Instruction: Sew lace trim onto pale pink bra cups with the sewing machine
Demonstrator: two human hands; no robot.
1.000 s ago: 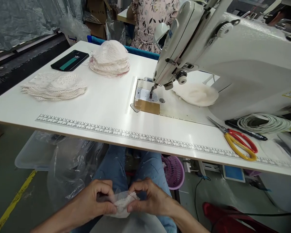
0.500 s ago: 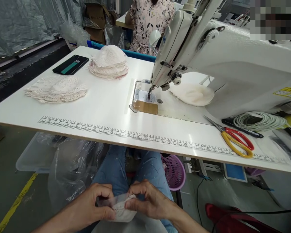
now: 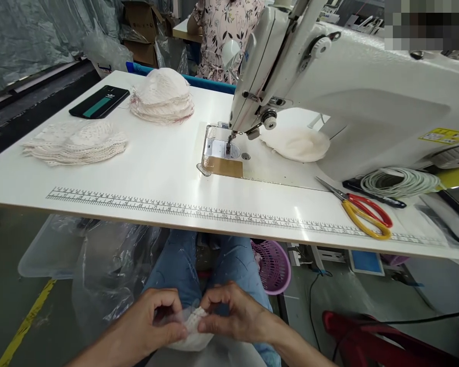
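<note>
Below the table edge, over my lap, both hands pinch one small white lace piece (image 3: 193, 326). My left hand (image 3: 149, 323) grips its left side with curled fingers. My right hand (image 3: 237, 316) pinches its right side, thumb against fingers. On the white table (image 3: 168, 168) lie a flat stack of lace pieces (image 3: 74, 142) at the left and a domed stack of lace cups (image 3: 162, 97) further back. A white cup (image 3: 296, 142) rests under the arm of the sewing machine (image 3: 329, 86).
Red and yellow scissors (image 3: 361, 211), a coil of white cord (image 3: 400, 182) and a dark phone (image 3: 99, 101) lie on the table. Clear plastic bags (image 3: 107, 270) and a purple basket (image 3: 271, 265) sit under it. A person in a floral dress (image 3: 224, 30) stands behind.
My fingers have shifted slightly on the lace piece, bunching it closer between the hands. The view has drifted a little to the right.
</note>
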